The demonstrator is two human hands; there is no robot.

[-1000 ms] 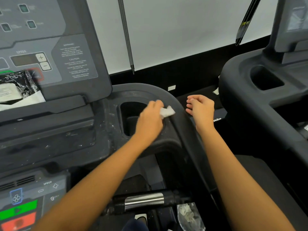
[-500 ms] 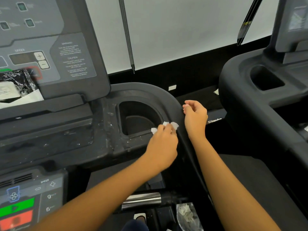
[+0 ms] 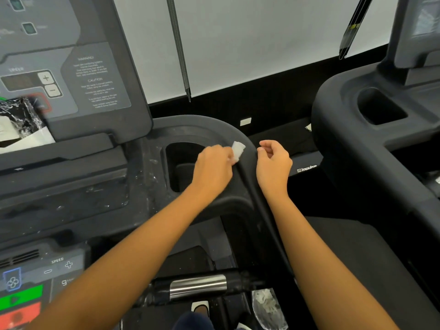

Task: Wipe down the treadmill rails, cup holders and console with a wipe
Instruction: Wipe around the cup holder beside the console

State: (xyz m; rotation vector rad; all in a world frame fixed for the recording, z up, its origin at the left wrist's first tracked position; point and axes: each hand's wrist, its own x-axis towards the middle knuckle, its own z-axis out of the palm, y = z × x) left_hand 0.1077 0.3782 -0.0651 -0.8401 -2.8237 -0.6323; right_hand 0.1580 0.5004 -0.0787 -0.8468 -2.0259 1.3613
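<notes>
While your left hand [image 3: 212, 170] pinches the wipe [image 3: 237, 150] on the rail [image 3: 214, 125] at the cup holder's [image 3: 181, 163] two o'clock, your right hand [image 3: 273, 167] hangs loosely curled, empty. Specks [image 3: 153, 161] at its nine o'clock suggest wiping remains.

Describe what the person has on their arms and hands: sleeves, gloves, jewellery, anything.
Nothing worn shows. The left forearm and right forearm are bare down to the bottom edge of the picture, with no sleeve in view. The left hand and right hand have no gloves, and no watch, bracelet or ring can be seen on their visible sides.
</notes>
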